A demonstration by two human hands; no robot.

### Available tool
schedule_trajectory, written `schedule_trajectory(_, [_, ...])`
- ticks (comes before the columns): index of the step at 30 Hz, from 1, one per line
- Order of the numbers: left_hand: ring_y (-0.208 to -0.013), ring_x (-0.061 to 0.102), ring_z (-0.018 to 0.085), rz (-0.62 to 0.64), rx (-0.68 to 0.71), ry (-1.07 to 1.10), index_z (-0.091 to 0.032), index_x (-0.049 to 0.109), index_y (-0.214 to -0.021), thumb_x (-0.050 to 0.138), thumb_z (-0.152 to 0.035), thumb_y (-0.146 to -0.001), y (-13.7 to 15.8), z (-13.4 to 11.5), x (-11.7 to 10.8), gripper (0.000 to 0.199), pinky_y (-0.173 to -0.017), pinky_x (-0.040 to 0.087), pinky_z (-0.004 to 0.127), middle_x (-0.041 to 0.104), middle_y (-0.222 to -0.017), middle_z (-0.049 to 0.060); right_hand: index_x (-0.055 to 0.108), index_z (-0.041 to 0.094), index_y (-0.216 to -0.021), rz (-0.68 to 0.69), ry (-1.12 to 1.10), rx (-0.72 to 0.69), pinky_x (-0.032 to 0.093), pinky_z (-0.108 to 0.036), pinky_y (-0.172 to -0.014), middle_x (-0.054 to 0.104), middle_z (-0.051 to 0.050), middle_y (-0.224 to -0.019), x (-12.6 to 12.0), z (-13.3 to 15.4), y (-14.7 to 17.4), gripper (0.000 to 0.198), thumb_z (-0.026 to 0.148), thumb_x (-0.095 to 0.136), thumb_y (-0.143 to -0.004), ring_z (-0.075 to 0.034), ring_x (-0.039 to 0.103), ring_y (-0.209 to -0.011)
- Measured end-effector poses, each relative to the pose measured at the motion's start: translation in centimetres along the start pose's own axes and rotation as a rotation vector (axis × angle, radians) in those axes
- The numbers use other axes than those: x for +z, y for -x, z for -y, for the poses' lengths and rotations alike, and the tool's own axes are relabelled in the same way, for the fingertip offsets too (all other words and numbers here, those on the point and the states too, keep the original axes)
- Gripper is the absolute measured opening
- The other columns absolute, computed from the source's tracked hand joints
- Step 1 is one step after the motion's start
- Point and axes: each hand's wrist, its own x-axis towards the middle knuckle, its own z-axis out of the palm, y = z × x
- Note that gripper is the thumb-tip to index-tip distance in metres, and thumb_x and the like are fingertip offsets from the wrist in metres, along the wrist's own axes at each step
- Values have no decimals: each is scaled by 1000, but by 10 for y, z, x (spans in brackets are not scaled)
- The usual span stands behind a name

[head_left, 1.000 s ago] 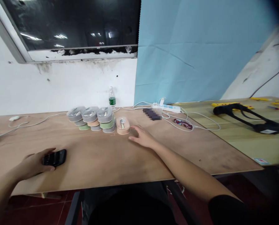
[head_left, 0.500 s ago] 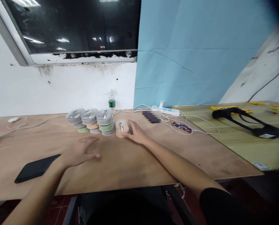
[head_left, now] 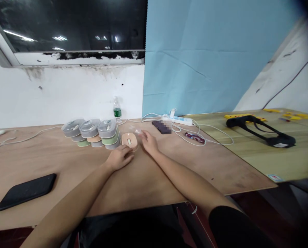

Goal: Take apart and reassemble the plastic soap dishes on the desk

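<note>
bare left hand (head_left: 120,158) palm-down near mid-frame, fingers kinda curled, bare right hand (head_left: 149,142) slightly higher, fingers bent, both bare forearms (head_left: 182,175) angling up from the bottom

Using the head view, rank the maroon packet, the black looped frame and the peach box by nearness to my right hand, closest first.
From the right hand:
1. Peach box, just to its left.
2. Maroon packet, to its right.
3. Black looped frame, farthest, well to the right.
</note>
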Motion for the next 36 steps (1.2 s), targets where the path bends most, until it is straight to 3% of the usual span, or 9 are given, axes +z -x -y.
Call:
schedule_trajectory(4, [-91, 59, 20, 53, -37, 22, -20, 62, -105, 54, -31, -86, 5, 2, -2, 23, -82, 47, 33, 64, -97, 7, 67, 19, -90, -85, 202, 183, 41, -26, -68, 70, -8, -83, -12, -13, -14, 55, 59, 30, -93, -20, 63, -79])
schedule_trajectory(9, [-85, 60, 19, 72, -66, 71, -19, 64, -101, 54, -32, -87, 4, 3, -6, 21, -74, 47, 31, 65, -93, 6, 63, 19, -67, 17, 322, 181, 35, -26, -60, 65, -7, -69, -18, -32, -22, 56, 61, 34, -90, -18, 56, -68])
schedule_trajectory(11, [-85, 60, 19, 71, -67, 89, -20, 64, -101, 54, -32, -87, 4, 3, -7, 22, -75, 47, 31, 64, -94, 6, 63, 19, -70, 6, 354, 176, 35, -26, -61, 64, -5, -70, -17, -37, -23, 47, 58, 42, -87, -18, 55, -68])
schedule_trajectory(14, [-88, 59, 19, 49, -74, 110, -20, 63, -105, 54, -33, -87, 5, 4, -7, 24, -76, 48, 30, 62, -100, 7, 65, 19, -93, -117, 386, 153, 40, -28, -72, 64, -7, -89, -15, -43, -25, 38, 53, 52, -83, -20, 57, -83])
schedule_trajectory(16, [-88, 59, 18, 42, -75, 117, -21, 63, -105, 54, -34, -87, 5, 4, -6, 24, -75, 48, 29, 61, -102, 6, 59, 19, -115, -169, 417, 104, 41, -32, -83, 60, -11, -108, -15, -45, -27, 50, 54, 57, -79, -24, 55, -99])
schedule_trajectory(19, [-87, 59, 18, 52, -68, 107, -21, 63, -104, 54, -34, -87, 4, 3, -4, 24, -74, 48, 29, 60, -101, 6, 50, 24, -131, -63, 476, 64, 37, -40, -95, 46, -14, -130, -11, -47, -33, 65, 60, 58, -77, -30, 48, -115])
schedule_trajectory(25, [-90, 59, 18, 56, -86, 70, -22, 62, -109, 53, -35, -87, 4, 2, -2, 27, -77, 49, 29, 59, -105, 6, 59, 23, -118, 131, 543, 50, 36, -40, -98, 44, -12, -132, 10, -43, -56, 53, 60, 54, -80, -30, 45, -118])
schedule_trajectory(30, [-89, 59, 18, 69, -87, 64, -21, 62, -108, 53, -35, -87, 3, 3, -1, 26, -78, 48, 30, 59, -102, 6, 50, 20, -128, 86, 566, 16, 36, -40, -96, 50, -14, -122, 32, -30, -75, 56, 51, 55, -82, -29, 47, -113])
schedule_trajectory(36, [-91, 59, 19, 90, -87, 93, -22, 62, -107, 54, -34, -87, 3, 4, -2, 25, -78, 48, 30, 59, -103, 6, 59, 16, -117, -55, 556, 88, 34, -43, -96, 49, -18, -121, 32, -36, -78, 48, 46, 58, -79, -33, 45, -113])
